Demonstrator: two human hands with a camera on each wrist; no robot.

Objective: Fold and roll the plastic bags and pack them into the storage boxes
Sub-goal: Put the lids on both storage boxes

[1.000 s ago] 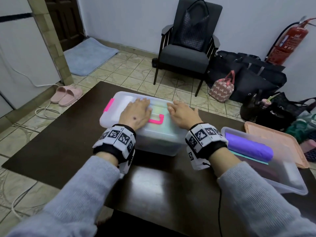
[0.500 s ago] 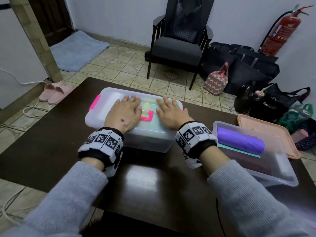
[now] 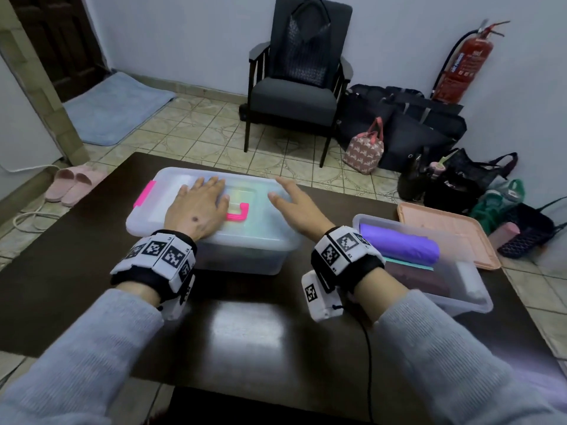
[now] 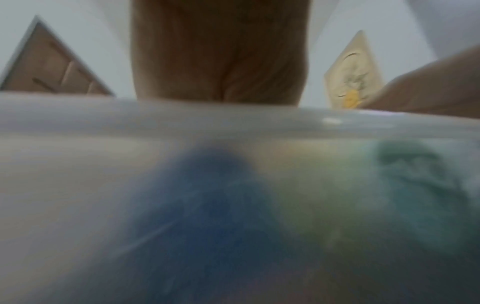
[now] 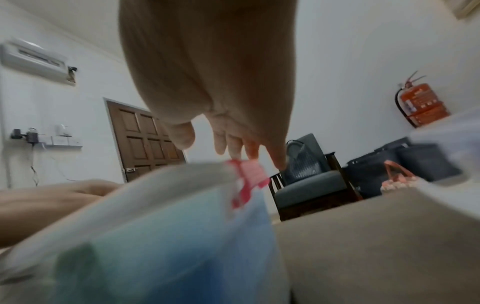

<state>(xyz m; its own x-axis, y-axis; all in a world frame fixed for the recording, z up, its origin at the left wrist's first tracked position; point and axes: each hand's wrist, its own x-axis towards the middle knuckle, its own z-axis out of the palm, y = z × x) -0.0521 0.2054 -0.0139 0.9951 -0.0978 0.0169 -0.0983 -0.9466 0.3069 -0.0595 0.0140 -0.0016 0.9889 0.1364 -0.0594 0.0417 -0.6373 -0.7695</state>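
A clear storage box (image 3: 171, 222) with pink clips and a shut lid stands on the dark table (image 3: 245, 326); blue and green rolled bags (image 4: 207, 205) show blurred through its wall. My left hand (image 3: 199, 207) lies flat on the lid beside the pink handle (image 3: 237, 211). My right hand (image 3: 294, 204) hovers with straight fingers over the lid's right end, near the pink clip (image 5: 249, 176). To the right an open clear box (image 3: 472, 289) holds a purple rolled bag (image 3: 399, 243) on top of teal and dark folded bags.
A peach lid (image 3: 445, 231) lies behind the open box at the table's right edge. Beyond the table are a grey armchair (image 3: 294, 96), dark bags (image 3: 423, 127) on the floor, a red fire extinguisher (image 3: 463, 65) and pink slippers (image 3: 73, 185).
My right hand has lifted off the lid and shifted toward its right end. The left hand stays flat on the lid. The head view has tilted up a little.
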